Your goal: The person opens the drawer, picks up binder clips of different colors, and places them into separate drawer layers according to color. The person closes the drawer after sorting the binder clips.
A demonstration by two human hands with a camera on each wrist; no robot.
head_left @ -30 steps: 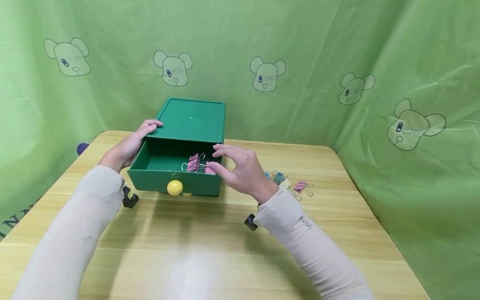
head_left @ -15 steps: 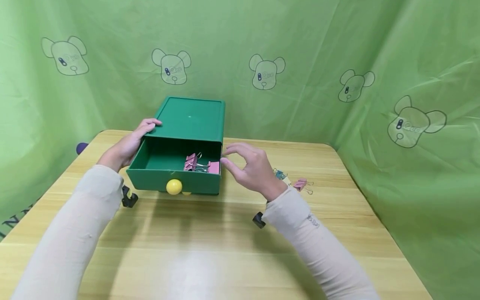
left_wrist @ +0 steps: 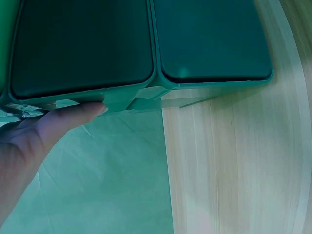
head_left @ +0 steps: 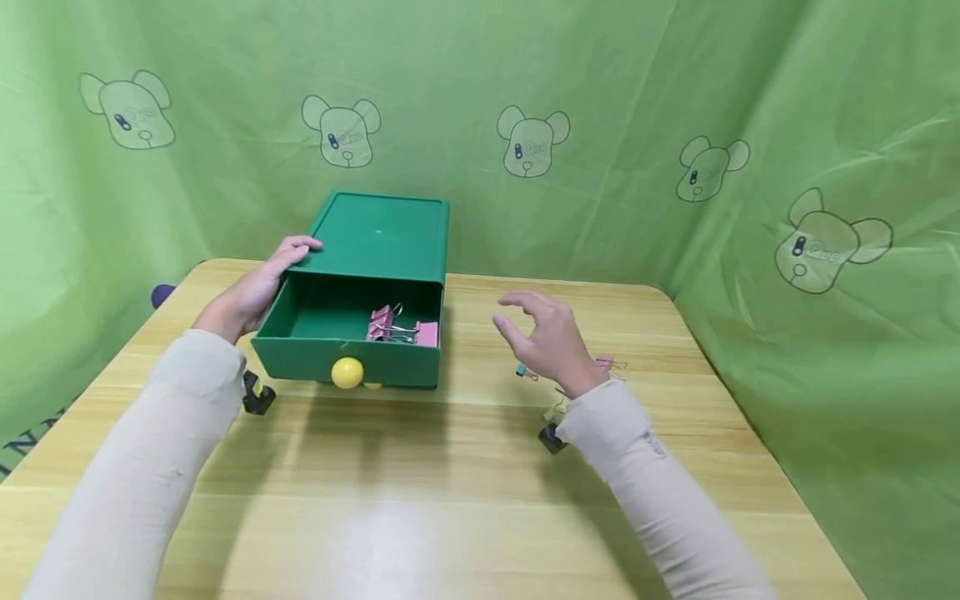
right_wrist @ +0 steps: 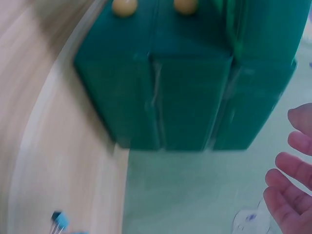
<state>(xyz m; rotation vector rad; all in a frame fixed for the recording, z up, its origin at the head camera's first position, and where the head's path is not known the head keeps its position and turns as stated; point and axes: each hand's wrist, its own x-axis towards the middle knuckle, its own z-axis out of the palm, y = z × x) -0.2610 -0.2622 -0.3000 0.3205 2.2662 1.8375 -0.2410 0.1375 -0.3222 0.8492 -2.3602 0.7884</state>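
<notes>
A green drawer cabinet (head_left: 378, 233) stands on the table, its top drawer (head_left: 390, 365) pulled out. Inside that drawer lie a pink binder clip (head_left: 381, 322) and, against the right wall, another pink one (head_left: 427, 333). My left hand (head_left: 251, 292) rests against the cabinet's left side, fingertips over the top edge; one straight finger (left_wrist: 78, 114) shows along the side in the left wrist view. My right hand (head_left: 551, 342) hovers right of the cabinet, fingers apart and loosely bent, holding nothing. Beneath it lies a blue binder clip (head_left: 521, 369); a cream one (head_left: 557, 410) is partly hidden by the wrist.
Beyond the right hand, a pink binder clip (head_left: 604, 362) lies partly covered on the wooden table (head_left: 375, 517). A yellow knob (head_left: 347, 372) sticks out from the drawer front. Green curtains (head_left: 465, 67) enclose the back and sides.
My right hand has drawn back from above the drawer to the right, over the loose clips. The pink clips stay in the drawer. My left hand keeps its place on the cabinet.
</notes>
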